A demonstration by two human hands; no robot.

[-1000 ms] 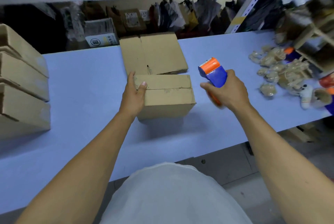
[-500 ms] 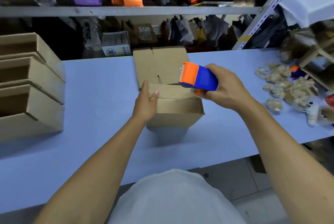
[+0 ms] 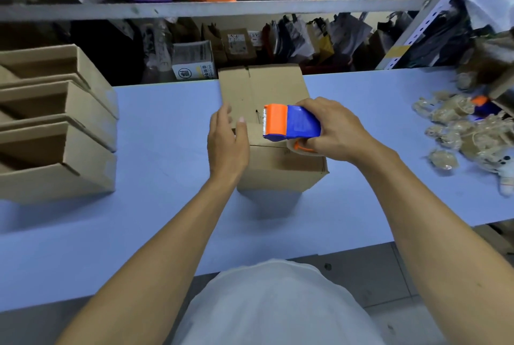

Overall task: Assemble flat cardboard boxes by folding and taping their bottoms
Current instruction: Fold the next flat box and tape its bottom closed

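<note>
Over the box (image 3: 281, 162) now, tape dispenser (image 3: 292, 123), nearer left hand (image 3: 226, 144).

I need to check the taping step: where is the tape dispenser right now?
In the head view the tape dispenser is at centre, gripped by the right hand just above the box, with the left hand beside it.

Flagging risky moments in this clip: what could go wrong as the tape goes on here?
The left hand only rests on the box at its left edge, so the box may slide when the tape dispenser in the right hand pulls. The toothed blade faces the left thumb and could nick it.
</note>
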